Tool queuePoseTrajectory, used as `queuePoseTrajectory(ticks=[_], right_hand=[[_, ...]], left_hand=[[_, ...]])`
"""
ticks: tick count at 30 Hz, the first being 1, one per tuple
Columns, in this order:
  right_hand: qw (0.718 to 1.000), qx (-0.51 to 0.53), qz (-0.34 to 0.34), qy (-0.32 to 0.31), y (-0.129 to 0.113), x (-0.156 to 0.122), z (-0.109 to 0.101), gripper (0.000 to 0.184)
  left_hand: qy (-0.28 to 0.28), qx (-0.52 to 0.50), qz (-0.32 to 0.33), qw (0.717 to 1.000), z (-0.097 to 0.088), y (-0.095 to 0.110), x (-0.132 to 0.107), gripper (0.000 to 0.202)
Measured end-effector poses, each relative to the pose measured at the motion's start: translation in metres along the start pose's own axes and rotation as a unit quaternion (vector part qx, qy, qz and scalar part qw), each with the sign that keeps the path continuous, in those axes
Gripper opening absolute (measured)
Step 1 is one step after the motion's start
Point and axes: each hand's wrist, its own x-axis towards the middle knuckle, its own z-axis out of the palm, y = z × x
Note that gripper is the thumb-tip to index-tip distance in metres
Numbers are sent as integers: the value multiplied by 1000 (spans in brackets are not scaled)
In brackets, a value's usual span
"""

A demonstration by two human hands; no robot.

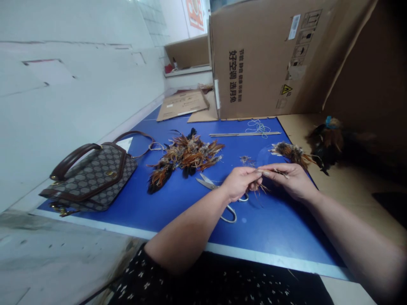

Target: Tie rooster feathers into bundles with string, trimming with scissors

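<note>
My left hand [241, 183] and my right hand [291, 180] meet fingertip to fingertip above the blue table [267, 241]. Both pinch a small bunch of brown feathers [261, 188], whose thin ends hang below the fingers. Under my left hand lies a pair of scissors [229, 215], partly covered, with the blades pointing left. A big pile of brown and black feathers [190, 152] spreads to the left of the hands. Just beyond my right hand sits a smaller feather bundle [291, 152]. A little tuft of feather bits [244, 159] rests behind the fingers.
A patterned handbag [104, 176] stands at the left by the wall. Behind the hands lie a thin wooden stick [244, 134] and tangled string [259, 126]. A large cardboard box [260, 63] rises at the back. Dark feathers [329, 142] with a blue tie are at right.
</note>
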Motion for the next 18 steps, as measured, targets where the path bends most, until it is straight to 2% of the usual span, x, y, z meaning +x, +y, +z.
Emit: queuePoseTrajectory(ticks=[5,11,18], right_hand=[[1000,19,9,6,-2,1,-1,41],[999,33,-2,29,-4,1,4,37],[998,9,-5,64,1,3,5,37]], left_hand=[[-53,-26,-23,998,1,2,-3,48],[-56,-50,-13,997,1,2,-2,50],[0,-65,-12,998,-3,0,3,44]])
